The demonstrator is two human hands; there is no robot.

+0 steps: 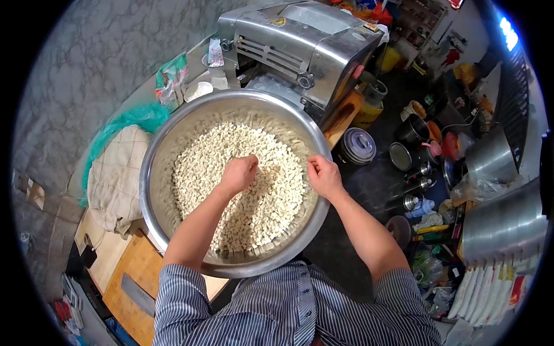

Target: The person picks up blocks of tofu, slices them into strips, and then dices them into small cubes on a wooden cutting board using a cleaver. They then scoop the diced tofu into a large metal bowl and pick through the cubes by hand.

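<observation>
In front of my body stands a large stainless steel bowl [242, 270] with many small pale cubes [207, 162] covering its bottom, perhaps cut dough. My left hand [239, 174] is over the middle of the cubes, its fingers curled in towards the thumb. Whether it has any cubes in it is hidden. At the bowl's right rim is my right hand [324, 176], with thumb and fingers drawn together. It overlaps the rim in the picture, but I cannot tell whether it grips it. A shadow falls across the cubes below my left hand.
Behind the bowl stands a stainless steel machine [277, 43]. To the left are a folded cloth [117, 181], a green plastic bag [143, 116] and a small bowl of white powder [200, 91]. A cleaver [137, 294] lies on a wooden board [130, 268]. Lidded bucket [358, 146] at right.
</observation>
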